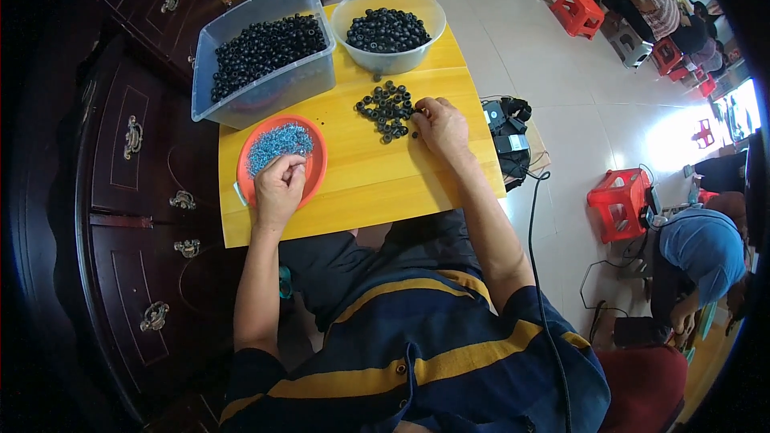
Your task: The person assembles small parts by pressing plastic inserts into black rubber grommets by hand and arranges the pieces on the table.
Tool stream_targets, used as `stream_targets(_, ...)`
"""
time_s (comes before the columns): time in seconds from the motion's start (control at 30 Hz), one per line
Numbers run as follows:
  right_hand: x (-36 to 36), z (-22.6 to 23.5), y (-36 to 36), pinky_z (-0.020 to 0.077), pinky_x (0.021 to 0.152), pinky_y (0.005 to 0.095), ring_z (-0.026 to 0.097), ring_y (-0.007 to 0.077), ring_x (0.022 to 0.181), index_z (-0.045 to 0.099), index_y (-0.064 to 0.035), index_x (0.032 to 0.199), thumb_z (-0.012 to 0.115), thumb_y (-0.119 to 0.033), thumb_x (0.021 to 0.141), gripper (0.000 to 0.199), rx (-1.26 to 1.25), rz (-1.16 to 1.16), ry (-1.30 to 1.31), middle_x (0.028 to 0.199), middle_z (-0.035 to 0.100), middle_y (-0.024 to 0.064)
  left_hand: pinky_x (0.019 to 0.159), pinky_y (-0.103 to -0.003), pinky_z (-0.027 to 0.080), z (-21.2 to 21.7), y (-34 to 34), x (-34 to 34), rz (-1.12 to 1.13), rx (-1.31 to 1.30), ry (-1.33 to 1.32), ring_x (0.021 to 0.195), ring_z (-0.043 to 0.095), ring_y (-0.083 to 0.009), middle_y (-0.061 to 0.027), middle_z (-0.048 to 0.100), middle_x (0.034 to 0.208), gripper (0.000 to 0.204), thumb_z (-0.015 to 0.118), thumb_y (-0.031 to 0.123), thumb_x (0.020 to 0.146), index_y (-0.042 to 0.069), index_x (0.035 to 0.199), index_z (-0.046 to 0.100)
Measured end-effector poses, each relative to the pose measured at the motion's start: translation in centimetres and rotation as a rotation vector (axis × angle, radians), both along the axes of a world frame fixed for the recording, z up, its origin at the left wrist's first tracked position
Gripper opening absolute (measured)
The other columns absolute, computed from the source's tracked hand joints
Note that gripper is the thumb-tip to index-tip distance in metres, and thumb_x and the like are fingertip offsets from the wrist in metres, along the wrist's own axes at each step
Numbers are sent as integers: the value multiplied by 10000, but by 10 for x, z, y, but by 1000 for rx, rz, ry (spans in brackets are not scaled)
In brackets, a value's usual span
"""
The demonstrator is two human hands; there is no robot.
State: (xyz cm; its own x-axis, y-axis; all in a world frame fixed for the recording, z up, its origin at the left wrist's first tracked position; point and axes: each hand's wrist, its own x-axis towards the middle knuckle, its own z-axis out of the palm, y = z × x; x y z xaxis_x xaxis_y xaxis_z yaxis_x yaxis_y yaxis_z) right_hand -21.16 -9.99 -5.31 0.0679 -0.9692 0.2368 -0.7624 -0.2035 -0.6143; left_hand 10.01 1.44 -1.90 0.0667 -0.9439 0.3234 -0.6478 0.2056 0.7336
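Note:
My left hand (280,186) is closed over the near part of a round orange bowl (322,162), its fingers curled together; what they hold, if anything, is hidden. Tiny shiny blue pieces (278,143) fill the bowl's far half. On the yellow tabletop (361,192), to the right, lies a loose patch of small black bead-like pieces (388,108), some showing a hole. My right hand (443,126) rests at that patch's right edge with thumb and fingers pinched together; anything between the fingertips is too small to make out.
Behind the bowl stands a clear rectangular tub (265,100) of black pieces, beside a round clear tub (391,59) with more. A dark drawer cabinet (128,192) borders the left. Black devices (511,140) sit right of the table, and a cable (532,232) hangs past my right arm. Other people sit farther right.

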Motion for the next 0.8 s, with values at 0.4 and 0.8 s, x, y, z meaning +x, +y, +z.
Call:
stream_targets(0.4, -12, 4, 45, 457, 634, 232, 577, 96, 698, 613, -77, 1014, 646, -217, 968, 150, 436, 194, -1181, 836, 619, -10, 644, -204, 484, 17, 23, -44, -144, 151, 582, 700, 600, -51, 8, 665, 840, 105, 660, -10, 932, -16, 1029, 700)
stream_targets(0.8, 20, 4, 94, 521, 620, 206, 593, 89, 703, 621, -90, 1154, 649, -229, 984, 222, 846, 370, -1787, 910, 633, 39, 720, -207, 491, 24, 15, -103, -320, 81, 516, 814, 606, -77, -49, 652, 956, 144, 626, -95, 899, -31, 1003, 704)
